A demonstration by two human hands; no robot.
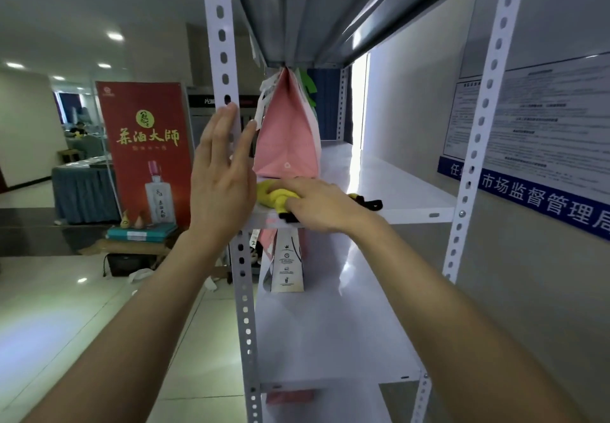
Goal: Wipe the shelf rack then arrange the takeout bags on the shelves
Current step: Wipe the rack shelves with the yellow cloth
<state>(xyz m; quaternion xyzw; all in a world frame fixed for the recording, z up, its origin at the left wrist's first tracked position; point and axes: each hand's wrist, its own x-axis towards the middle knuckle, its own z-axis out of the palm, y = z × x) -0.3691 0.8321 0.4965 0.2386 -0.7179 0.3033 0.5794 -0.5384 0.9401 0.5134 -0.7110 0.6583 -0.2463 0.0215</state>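
Note:
A white metal shelf rack (pixel 406 191) stands right in front of me. On its middle shelf a pink takeout bag (pixel 285 139) stands upright near the left post. My right hand (pixel 317 205) presses flat on a yellow cloth with black trim (pixel 274 196) at the shelf's front edge, just below the bag. My left hand (pixel 221 172) is raised with straight fingers beside the left post (pixel 224 69), its fingertips close to the bag's side; I cannot tell if they touch. A white printed bag (pixel 287 267) stands on the shelf below, with another pink bag (pixel 287 396) lower still.
A red banner (pixel 145 148) stands left of the rack, with boxes and a dark bag on the tiled floor at its foot. A wall with notice boards (pixel 544 119) runs along the right. More bags hang or stand behind the pink one.

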